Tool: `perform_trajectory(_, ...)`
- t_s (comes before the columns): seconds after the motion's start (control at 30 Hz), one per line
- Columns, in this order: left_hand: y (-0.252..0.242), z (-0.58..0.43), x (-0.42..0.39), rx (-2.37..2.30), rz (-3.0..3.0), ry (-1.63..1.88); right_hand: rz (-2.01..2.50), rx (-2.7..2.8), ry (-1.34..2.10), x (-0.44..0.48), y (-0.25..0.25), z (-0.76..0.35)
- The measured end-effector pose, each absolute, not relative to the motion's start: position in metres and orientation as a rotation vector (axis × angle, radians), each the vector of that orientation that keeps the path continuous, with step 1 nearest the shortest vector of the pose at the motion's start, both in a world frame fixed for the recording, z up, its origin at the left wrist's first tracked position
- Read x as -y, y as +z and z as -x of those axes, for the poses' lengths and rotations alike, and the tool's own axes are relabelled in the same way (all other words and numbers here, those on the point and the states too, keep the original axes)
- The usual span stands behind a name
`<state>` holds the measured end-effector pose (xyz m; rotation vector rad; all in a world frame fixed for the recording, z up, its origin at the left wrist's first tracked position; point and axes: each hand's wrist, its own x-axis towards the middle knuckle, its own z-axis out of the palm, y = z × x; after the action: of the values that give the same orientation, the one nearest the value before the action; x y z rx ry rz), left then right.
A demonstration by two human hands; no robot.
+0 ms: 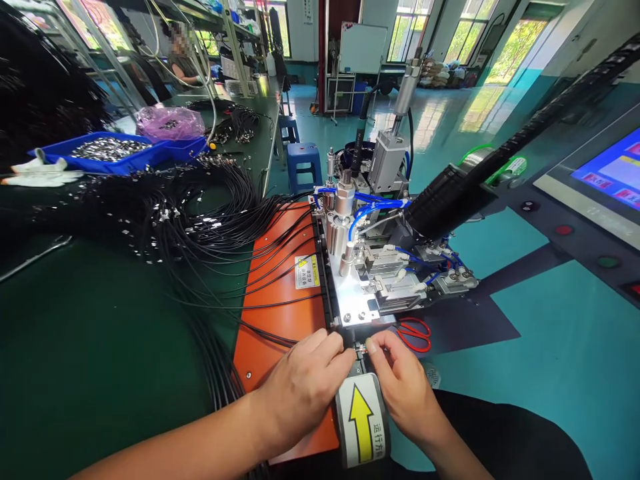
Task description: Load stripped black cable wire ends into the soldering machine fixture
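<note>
My left hand (305,387) and my right hand (400,380) meet at the near end of a small metal assembly machine (370,267). Both pinch a tiny metal connector piece (361,347) between their fingertips, just above a belt marked with a yellow arrow (361,417). My left hand rests on an orange plate (280,293) crossed by thin black cables (200,227). Whether the cable end is in the fingers is hidden.
Red-handled scissors (415,333) lie right of the machine. A blue tray (120,153) of metal parts, a purple bag (170,123) and white gloves (40,173) sit far left. A touchscreen panel (605,180) stands right. A blue stool (304,163) and another person (183,60) are behind.
</note>
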<state>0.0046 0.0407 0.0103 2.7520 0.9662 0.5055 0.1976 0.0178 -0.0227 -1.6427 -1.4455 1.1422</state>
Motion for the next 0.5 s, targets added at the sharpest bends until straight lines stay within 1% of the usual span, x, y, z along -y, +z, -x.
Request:
perform_trajectory(0.13,0.021,-0.002,-0.037,-1.055,-2.812,0.427,1.685,1.544,1.036,-0.020,-0.021,-0.197)
perform_trajectory(0.5,0.018,-0.004,-0.033,-1.284,-2.715,0.315,1.708,1.498,1.043,-0.022,-0.015,-0.197)
